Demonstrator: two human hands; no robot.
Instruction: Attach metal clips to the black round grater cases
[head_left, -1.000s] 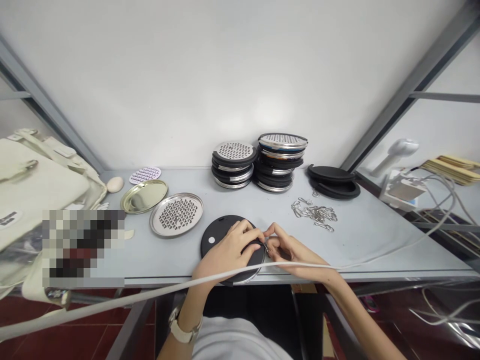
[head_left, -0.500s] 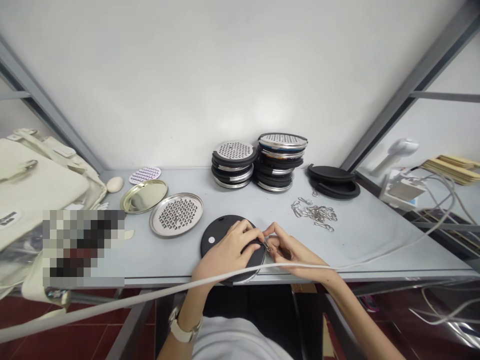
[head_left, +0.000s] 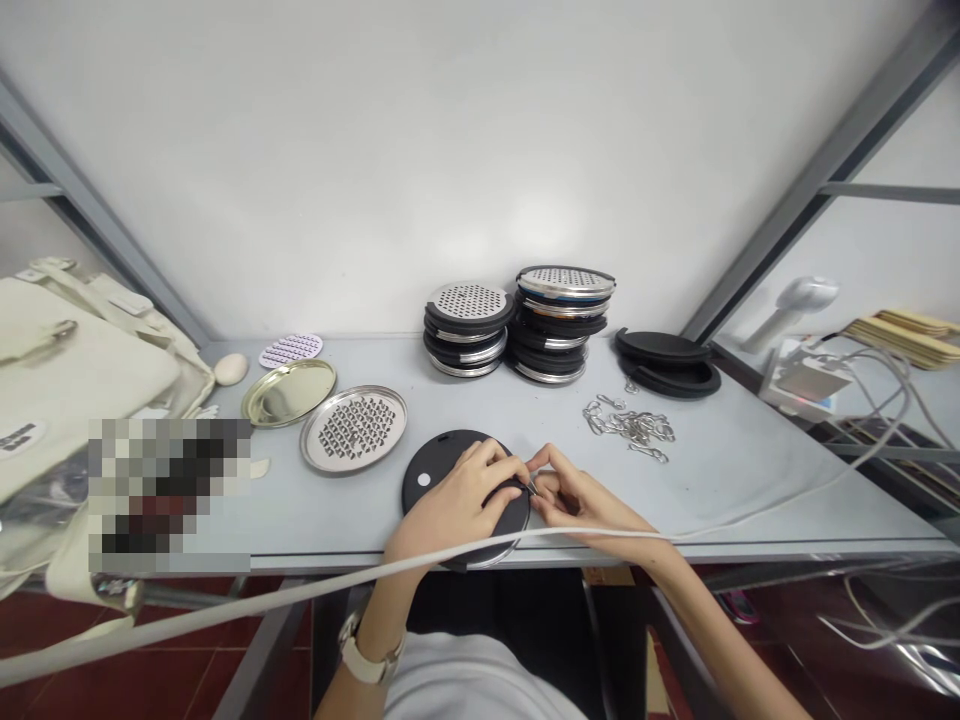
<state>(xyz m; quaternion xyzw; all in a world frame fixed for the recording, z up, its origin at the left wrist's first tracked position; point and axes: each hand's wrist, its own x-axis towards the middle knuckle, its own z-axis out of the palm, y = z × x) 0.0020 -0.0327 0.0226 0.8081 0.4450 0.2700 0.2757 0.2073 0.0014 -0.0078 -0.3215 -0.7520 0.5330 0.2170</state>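
A round black case (head_left: 444, 456) with a white dot and a silvery rim lies at the table's front edge. My left hand (head_left: 466, 503) rests over it, fingers bent, gripping its right side. At that same edge my right hand (head_left: 574, 502) pinches a small metal snap hook (head_left: 533, 488), mostly hidden by the fingers. Both hands' fingertips nearly meet there. To the right is a loose pile of similar metal snap hooks (head_left: 636, 428). A round metal grater plate (head_left: 311, 448) lies left of the case.
Two stacks of round graters, a left stack (head_left: 466, 345) and a right stack (head_left: 556, 335), stand by the wall. Black round covers (head_left: 666, 347) sit at the back right. A gold-coloured disc (head_left: 289, 390) lies at left. A white cable (head_left: 300, 590) crosses in front of my forearms.
The snap hook has shifted slightly and shows less between my right fingers. My left hand and the black case stay in place.
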